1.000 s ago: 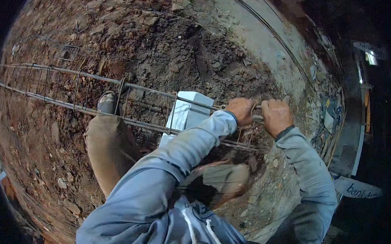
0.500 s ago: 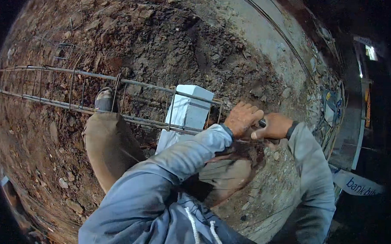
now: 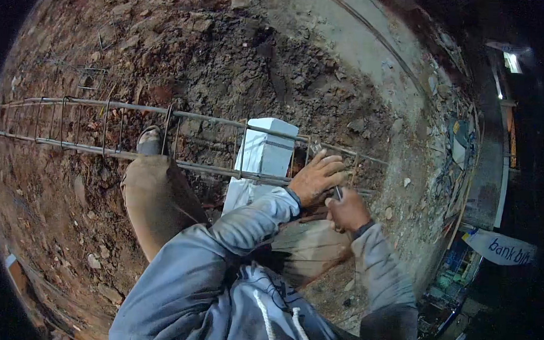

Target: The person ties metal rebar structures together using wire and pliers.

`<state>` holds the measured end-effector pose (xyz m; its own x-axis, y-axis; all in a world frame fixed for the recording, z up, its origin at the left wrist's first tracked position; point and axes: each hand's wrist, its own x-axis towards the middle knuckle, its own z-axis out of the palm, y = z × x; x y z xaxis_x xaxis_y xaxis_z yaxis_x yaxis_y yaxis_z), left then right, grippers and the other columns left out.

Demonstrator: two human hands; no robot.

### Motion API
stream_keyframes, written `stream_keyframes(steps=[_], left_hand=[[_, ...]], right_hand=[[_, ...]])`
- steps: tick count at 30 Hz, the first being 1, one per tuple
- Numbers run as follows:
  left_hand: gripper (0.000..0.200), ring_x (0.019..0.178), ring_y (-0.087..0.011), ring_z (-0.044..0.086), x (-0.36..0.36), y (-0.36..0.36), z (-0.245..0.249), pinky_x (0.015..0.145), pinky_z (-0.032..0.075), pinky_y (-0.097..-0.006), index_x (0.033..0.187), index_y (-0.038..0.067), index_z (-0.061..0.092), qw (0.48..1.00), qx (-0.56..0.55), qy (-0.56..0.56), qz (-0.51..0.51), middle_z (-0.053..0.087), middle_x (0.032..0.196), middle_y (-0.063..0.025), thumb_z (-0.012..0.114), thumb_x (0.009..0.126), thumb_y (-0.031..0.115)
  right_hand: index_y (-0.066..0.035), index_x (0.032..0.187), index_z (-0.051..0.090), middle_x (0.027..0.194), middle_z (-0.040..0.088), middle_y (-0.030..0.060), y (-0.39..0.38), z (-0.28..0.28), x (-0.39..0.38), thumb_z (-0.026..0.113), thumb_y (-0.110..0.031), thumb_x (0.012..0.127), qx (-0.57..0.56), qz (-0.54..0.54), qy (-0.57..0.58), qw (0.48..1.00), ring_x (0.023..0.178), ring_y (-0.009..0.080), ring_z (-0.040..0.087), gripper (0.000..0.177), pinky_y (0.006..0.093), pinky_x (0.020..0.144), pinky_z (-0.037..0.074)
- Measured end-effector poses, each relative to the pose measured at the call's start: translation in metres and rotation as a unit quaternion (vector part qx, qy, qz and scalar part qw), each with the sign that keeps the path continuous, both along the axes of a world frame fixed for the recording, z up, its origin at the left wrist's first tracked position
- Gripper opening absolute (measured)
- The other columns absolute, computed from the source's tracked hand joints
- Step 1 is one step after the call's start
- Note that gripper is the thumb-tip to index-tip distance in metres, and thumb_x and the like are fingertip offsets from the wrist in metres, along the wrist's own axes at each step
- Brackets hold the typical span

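Note:
A rebar cage [image 3: 212, 167] of long bars and square stirrups runs across the view, close above the soil. At its right end my left hand [image 3: 319, 177] is closed over the bars, fingers bent and slightly apart. Just below and to the right, my right hand [image 3: 349, 210] makes a fist around a slim dark-handled tool [image 3: 338, 194], whose upper end points at the left hand's fingers. The tool's working end is hidden. A white block [image 3: 267, 147] stands under the cage, left of my left hand.
Lumpy dark soil [image 3: 269, 68] lies ahead, with a concrete strip [image 3: 348, 35] beyond. My shoe [image 3: 148, 140] is by the cage on the left. A loose stirrup [image 3: 92, 78] rests on the ground. Debris [image 3: 459, 140] and a lettered banner [image 3: 500, 247] are on the right.
Both hands have shifted left and down from the spot beyond the cage's end, baring more bar on the right. My right hand has dropped below the left, the dark-handled tool still in it.

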<state>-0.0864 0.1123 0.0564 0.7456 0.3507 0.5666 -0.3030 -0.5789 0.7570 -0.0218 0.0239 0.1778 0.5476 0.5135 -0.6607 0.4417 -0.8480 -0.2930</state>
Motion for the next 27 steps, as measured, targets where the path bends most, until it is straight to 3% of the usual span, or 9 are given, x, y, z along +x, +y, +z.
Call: stream_keyframes(steps=[3,7,8,9,13,17,19,21,27], left_hand=[[0.043,0.115,-0.028,0.042,0.026,-0.014,0.003,0.105,0.023,-0.0501,0.106,0.01,0.051,0.998,0.007,-0.014,0.063,0.049,0.111,-0.0114,0.061,0.065,0.018],[0.039,0.089,-0.0306,0.053,0.052,0.005,0.018,0.092,0.039,-0.0407,0.097,0.01,0.056,0.997,-0.041,0.055,-0.041,0.053,0.082,-0.0099,0.064,0.061,0.023],[0.039,0.087,-0.0328,0.056,0.054,0.012,0.024,0.082,0.043,-0.0386,0.093,0.01,0.059,0.998,-0.051,0.024,-0.039,0.059,0.083,-0.0122,0.067,0.057,0.023],[0.039,0.087,-0.0328,0.056,0.058,0.016,0.027,0.082,0.043,-0.0386,0.093,0.01,0.059,0.998,-0.049,0.026,-0.043,0.059,0.083,-0.0122,0.067,0.057,0.023],[0.036,0.079,-0.0359,0.06,0.065,0.026,0.038,0.071,0.048,-0.0443,0.088,0.007,0.063,0.982,-0.097,0.131,-0.093,0.063,0.081,-0.0169,0.068,0.056,0.022],[0.04,0.084,-0.0339,0.059,0.076,0.022,0.03,0.081,0.045,-0.0447,0.094,0.007,0.061,0.956,0.0,0.254,-0.144,0.063,0.085,-0.0162,0.068,0.058,0.021],[0.051,0.102,-0.0312,0.052,0.057,0.011,0.035,0.094,0.033,-0.0476,0.105,0.008,0.053,0.988,0.057,0.055,0.136,0.058,0.1,-0.014,0.069,0.058,0.023],[0.054,0.109,-0.0296,0.044,0.064,-0.001,0.029,0.1,0.023,-0.0495,0.109,0.01,0.046,0.983,0.054,0.057,0.167,0.051,0.106,-0.0109,0.068,0.061,0.023],[0.032,0.08,-0.0294,0.054,0.08,0.01,0.028,0.074,0.04,-0.0414,0.089,0.009,0.052,0.992,-0.04,0.057,0.104,0.055,0.078,-0.01,0.066,0.062,0.02]], right_hand=[[-0.001,0.074,0.059,0.054,0.058,0.0083,0.012,0.021,0.049,0.066,-0.021,0.074,-0.045,-0.143,0.25,0.957,0.042,0.0183,0.056,0.021,0.0313,0.039,0.045],[-0.001,0.081,0.058,0.062,0.061,0.01,0.053,0.067,0.052,0.068,-0.028,0.073,-0.192,-0.004,0.155,0.969,0.052,0.0209,0.061,0.029,0.034,0.049,0.049],[-0.002,0.086,0.057,0.07,0.062,0.0107,0.052,0.073,0.043,0.067,-0.028,0.073,-0.183,0.207,-0.089,0.957,0.061,0.0228,0.062,0.031,0.0359,0.055,0.05],[-0.003,0.091,0.055,0.077,0.063,0.0115,0.047,0.073,0.034,0.067,-0.028,0.072,-0.157,0.394,-0.323,0.846,0.07,0.0247,0.063,0.033,0.0378,0.061,0.05],[-0.004,0.091,0.056,0.074,0.059,0.0113,0.017,0.031,0.046,0.065,-0.024,0.067,-0.087,0.457,-0.526,0.711,0.071,0.0309,0.059,0.032,0.0412,0.071,0.048],[-0.003,0.084,0.059,0.08,0.063,0.0131,0.039,0.041,0.065,0.063,-0.024,0.071,-0.225,0.349,-0.329,0.848,0.076,0.0293,0.062,0.025,0.0361,0.059,0.05],[-0.005,0.078,0.064,0.08,0.064,0.0137,0.056,0.044,0.076,0.066,-0.032,0.071,-0.229,0.343,-0.321,0.853,0.073,0.028,0.063,0.028,0.0365,0.06,0.049],[-0.005,0.072,0.066,0.064,0.063,0.0109,0.086,0.059,0.089,0.069,-0.045,0.066,-0.377,0.244,-0.029,0.893,0.064,0.024,0.061,0.04,0.0371,0.061,0.048],[0.0,0.079,0.062,0.078,0.063,0.0139,0.074,0.053,0.078,0.075,-0.047,0.059,-0.315,0.304,-0.172,0.882,0.074,0.0278,0.061,0.053,0.0358,0.062,0.045]])
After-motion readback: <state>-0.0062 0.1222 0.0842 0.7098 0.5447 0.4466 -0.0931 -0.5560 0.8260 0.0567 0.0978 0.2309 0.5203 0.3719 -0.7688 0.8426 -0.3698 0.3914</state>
